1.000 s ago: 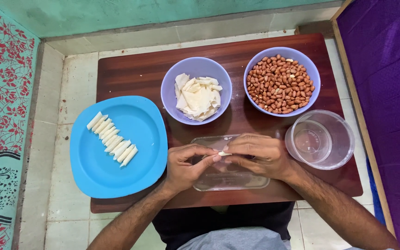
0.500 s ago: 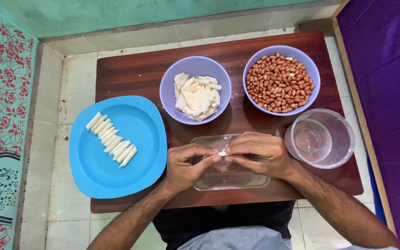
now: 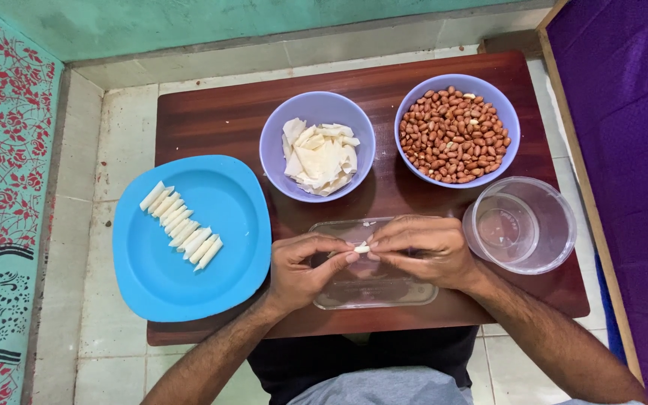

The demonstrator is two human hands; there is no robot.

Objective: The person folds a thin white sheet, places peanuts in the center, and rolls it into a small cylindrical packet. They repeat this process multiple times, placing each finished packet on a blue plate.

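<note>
I see both hands meeting over a clear rectangular plastic tray (image 3: 373, 289) at the near edge of the dark brown wooden table (image 3: 219, 112). The left hand (image 3: 305, 270) has its fingers curled in, thumb and forefinger pinched on the left end of a small white rolled wrapper piece (image 3: 362, 247). The right hand (image 3: 421, 251) is likewise curled, its fingertips closed on the right end of the same piece. The roll is short, and its long axis runs left to right, roughly parallel to the table's near edge, held just above the tray between the two hands. I cannot tell whether anything is tucked inside it.

To the left lies a bright blue rounded-square plastic plate (image 3: 189, 277) bearing a diagonal row of finished white rolls (image 3: 181, 225), each lying side by side with its long axis pointing up-right, the row itself running from upper left to lower right. Beyond the hands stands a lilac round bowl of flat white wrapper sheets (image 3: 318, 154), and to its right a second lilac round bowl of red-brown peanuts (image 3: 455, 135). Just beside the right hand sits a clear round plastic container (image 3: 523, 225), touching nothing that I can make out.
</note>
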